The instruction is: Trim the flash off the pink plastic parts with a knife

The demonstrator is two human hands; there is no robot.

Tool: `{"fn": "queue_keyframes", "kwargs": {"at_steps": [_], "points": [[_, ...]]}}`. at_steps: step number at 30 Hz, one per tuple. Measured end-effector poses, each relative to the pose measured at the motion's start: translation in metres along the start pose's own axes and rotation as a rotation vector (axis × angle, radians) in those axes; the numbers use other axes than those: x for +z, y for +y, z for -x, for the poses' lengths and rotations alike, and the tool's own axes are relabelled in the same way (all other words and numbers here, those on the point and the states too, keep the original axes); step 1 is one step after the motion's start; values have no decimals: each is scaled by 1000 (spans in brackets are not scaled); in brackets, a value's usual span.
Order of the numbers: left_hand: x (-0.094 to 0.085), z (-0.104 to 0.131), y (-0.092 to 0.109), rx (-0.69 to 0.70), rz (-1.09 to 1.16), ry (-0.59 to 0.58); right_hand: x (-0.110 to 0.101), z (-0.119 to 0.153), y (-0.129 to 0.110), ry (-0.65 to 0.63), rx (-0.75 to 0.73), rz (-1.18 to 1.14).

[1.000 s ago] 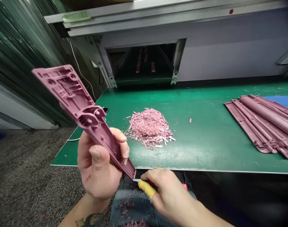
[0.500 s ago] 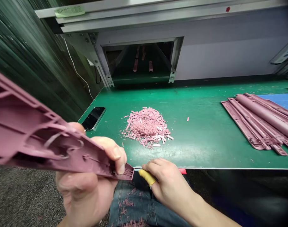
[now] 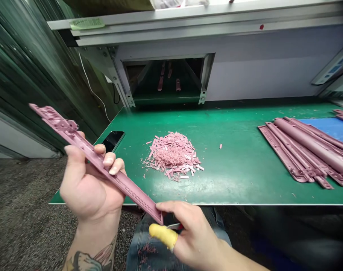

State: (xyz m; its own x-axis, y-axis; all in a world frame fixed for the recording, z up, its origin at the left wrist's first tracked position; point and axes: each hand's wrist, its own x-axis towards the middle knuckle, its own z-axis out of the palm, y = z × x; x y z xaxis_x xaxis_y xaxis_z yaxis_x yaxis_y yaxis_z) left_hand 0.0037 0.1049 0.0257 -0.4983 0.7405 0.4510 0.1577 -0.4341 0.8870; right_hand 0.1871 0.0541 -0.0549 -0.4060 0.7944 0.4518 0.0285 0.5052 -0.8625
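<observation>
My left hand (image 3: 92, 184) is wrapped round a long pink plastic part (image 3: 115, 175), which slants from upper left down toward my right hand. Clips and tabs stand up along its far end. My right hand (image 3: 192, 229) is closed on a knife (image 3: 174, 226); a short stretch of blade and a bit of red show, while the rest is hidden in the palm. A yellow finger cover (image 3: 163, 235) wraps the right thumb, which sits just below the part's lower end. My right index finger touches that end.
A heap of pink trimmings (image 3: 174, 154) lies on the green table (image 3: 233, 169). To the right, several similar pink parts (image 3: 304, 150) are stacked partly on a blue sheet (image 3: 324, 128). A phone (image 3: 113, 140) rests at left. Beyond is a conveyor opening (image 3: 166, 92) carrying pink pieces.
The pink part has moved away from the camera and turned, now showing its narrow length. My left hand has turned palm up, and the right has shifted slightly down with the knife.
</observation>
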Motion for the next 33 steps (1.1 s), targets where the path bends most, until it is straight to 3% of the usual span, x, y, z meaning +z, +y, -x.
{"fn": "queue_keyframes", "kwargs": {"at_steps": [3, 4, 5, 6, 9, 10, 11, 14, 16, 21, 23, 28, 33], "points": [[-8, 4, -17, 149, -138, 136, -8, -4, -2, 5, 116, -128], [-13, 7, -20, 248, -211, 126, -14, -6, -5, -3, 169, -158], [-19, 12, -22, 378, -331, 43, -22, -8, -8, -14, 220, -188], [-24, 16, -21, 535, -469, -121, -29, -11, -12, -35, 265, -224], [-35, 25, -13, 950, -712, -836, -46, -16, -19, -165, 356, -351], [-36, 25, -9, 1002, -692, -987, -50, -17, -20, -208, 378, -397], [-35, 23, -5, 1025, -660, -1060, -53, -17, -19, -238, 397, -440], [-33, 10, 5, 957, -638, -1062, -61, -17, -14, -226, 393, -458], [-34, -1, 10, 931, -675, -1067, -65, -16, -12, -189, 314, -241], [-38, -19, 22, 1057, -907, -1193, -64, -22, -13, -197, -189, 445], [-36, -22, 28, 1114, -960, -1249, -60, -29, -14, -175, -322, 664], [-28, -25, 40, 1312, -1002, -1299, -56, -42, -14, -219, -420, 929], [-32, -12, 41, 1128, -929, -1182, -60, -42, -16, -272, -438, 925]]}}
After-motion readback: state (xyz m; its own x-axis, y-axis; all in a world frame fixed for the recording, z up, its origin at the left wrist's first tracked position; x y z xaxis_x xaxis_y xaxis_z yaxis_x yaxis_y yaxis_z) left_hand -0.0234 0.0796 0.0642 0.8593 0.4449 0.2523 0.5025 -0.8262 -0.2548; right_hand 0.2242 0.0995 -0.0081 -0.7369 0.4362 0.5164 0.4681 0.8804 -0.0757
